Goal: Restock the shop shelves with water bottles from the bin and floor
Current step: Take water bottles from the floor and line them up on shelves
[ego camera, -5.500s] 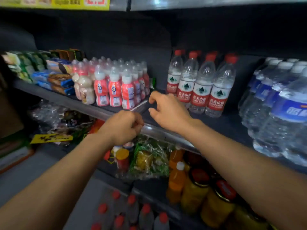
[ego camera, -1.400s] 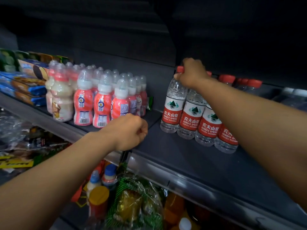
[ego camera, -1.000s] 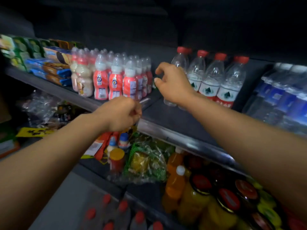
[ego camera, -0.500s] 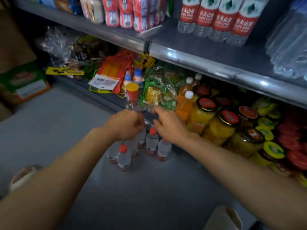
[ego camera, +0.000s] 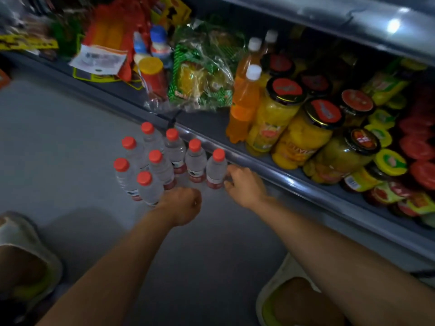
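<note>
Several small water bottles with red caps (ego camera: 162,161) stand in a cluster on the grey floor (ego camera: 70,142), just in front of the lowest shelf's edge (ego camera: 270,165). My right hand (ego camera: 243,185) is low at the cluster's right side, and its thumb and fingertips touch the lower part of the rightmost bottle (ego camera: 215,169). My left hand (ego camera: 182,205) hangs as a curled fist right beside the nearest bottle (ego camera: 148,190). Nothing shows in that fist.
The lowest shelf holds jars of yellow fruit (ego camera: 299,137), orange drink bottles (ego camera: 243,100), a green-printed snack bag (ego camera: 200,74) and yellow-lidded tins (ego camera: 390,161). The metal edge of the shelf above (ego camera: 353,17) runs across the top right. My two slippered feet (ego camera: 292,300) are at the bottom.
My right hand left the bottles on the upper shelf, and both hands dropped to the floor. The view tilted down, and my right hand now touches the rightmost floor bottle.
</note>
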Tool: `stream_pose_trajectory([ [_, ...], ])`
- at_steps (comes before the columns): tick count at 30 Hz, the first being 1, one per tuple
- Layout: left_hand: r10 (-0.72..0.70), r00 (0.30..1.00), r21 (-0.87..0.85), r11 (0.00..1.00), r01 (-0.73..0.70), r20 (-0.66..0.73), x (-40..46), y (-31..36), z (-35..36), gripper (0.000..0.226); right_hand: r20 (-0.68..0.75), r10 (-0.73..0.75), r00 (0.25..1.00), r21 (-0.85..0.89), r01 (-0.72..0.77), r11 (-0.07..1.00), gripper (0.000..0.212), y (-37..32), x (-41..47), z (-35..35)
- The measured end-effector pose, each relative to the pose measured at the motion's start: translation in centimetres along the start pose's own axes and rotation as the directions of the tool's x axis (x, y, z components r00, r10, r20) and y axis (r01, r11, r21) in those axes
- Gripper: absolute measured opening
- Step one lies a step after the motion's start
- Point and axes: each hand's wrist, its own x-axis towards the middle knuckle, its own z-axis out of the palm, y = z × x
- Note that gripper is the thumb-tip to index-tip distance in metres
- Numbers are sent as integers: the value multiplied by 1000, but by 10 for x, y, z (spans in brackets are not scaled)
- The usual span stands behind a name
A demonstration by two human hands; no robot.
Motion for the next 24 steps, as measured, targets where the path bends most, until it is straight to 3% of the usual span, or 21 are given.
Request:
stream_pose_trajectory([
  [5, -3, 997, -24, 1000, 5, 71, 23, -9, 12, 21, -58, 46, 997, 22, -45, 999, 56, 2, 39, 0],
  [10, 9, 996, -37, 999, -6, 92, 41, -20, 16, 15, -83, -62, 995, -53, 57, 997, 55, -3, 69, 6],
  [18, 28, 999, -30, 999, -27, 30, 33, -22, 5, 18, -20, -179, 984, 12, 180, 984, 18, 0, 64, -13],
  [24, 35, 999, -6, 999, -35, -40, 3, -14, -22, 17, 44, -318, 947, 25, 317, 948, 16, -1, 32, -61],
])
